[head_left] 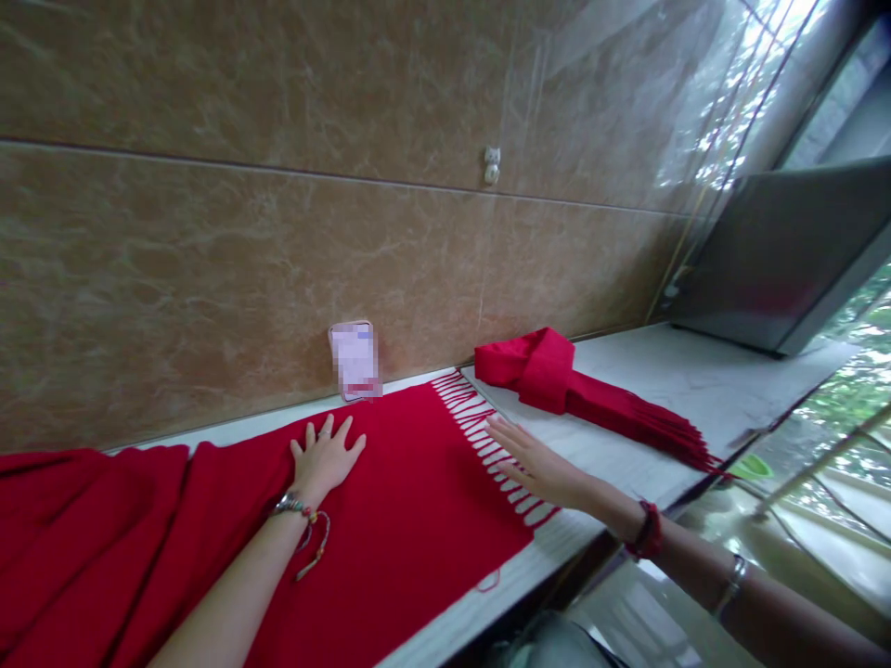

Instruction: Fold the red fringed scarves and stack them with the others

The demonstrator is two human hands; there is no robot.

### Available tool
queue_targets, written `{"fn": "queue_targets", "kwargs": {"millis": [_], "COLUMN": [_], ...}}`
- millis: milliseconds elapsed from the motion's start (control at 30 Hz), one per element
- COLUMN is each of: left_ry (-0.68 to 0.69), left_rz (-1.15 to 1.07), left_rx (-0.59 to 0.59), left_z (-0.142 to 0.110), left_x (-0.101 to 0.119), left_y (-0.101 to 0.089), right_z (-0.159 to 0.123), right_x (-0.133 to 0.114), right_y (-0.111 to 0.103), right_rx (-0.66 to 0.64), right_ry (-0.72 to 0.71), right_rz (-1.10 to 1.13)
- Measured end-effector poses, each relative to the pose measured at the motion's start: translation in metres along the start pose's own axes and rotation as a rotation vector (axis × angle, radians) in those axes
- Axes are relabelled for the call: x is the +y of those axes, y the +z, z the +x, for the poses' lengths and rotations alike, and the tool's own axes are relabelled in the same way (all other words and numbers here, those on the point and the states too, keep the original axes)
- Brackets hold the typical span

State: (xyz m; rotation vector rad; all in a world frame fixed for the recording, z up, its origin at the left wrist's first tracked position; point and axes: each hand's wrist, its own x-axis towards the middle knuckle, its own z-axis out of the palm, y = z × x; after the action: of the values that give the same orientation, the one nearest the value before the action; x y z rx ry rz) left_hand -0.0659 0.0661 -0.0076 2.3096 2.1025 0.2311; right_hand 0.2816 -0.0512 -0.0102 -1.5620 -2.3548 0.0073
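Observation:
A red fringed scarf (418, 492) lies spread over the counter, smooth toward its right end and rumpled at the far left. My left hand (327, 458) rests palm down on it, fingers spread. At the scarf's right end, my right hand (535, 462) is stretched flat over the white-gapped fringe (480, 436), fingers extended and holding nothing. Whether its palm presses on the fringe or hovers just above, I cannot tell. Further right lies a second red scarf (535, 371), folded into a knot-like bundle with its fringed tail pointing right.
A phone (356, 362) leans against the brown tiled wall (243, 278) behind the scarf. At the right end of the pale counter (626, 357) stands a large dark box-shaped appliance (780, 250). The counter's front edge runs along the lower right, with a green dish (755, 466) beyond it.

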Motion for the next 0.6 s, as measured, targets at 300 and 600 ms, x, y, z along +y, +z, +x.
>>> {"fn": "queue_targets", "kwargs": {"millis": [300, 600], "left_ry": [0.001, 0.112], "left_rz": [0.021, 0.071], "left_rx": [-0.021, 0.131], "left_z": [0.003, -0.001], "left_x": [0.000, 0.006], "left_y": [-0.002, -0.004], "right_z": [-0.020, -0.017], "right_x": [-0.022, 0.009], "right_y": [0.000, -0.017], "right_rx": [-0.151, -0.067], "right_ry": [-0.049, 0.108], "right_rz": [-0.006, -0.084]}}
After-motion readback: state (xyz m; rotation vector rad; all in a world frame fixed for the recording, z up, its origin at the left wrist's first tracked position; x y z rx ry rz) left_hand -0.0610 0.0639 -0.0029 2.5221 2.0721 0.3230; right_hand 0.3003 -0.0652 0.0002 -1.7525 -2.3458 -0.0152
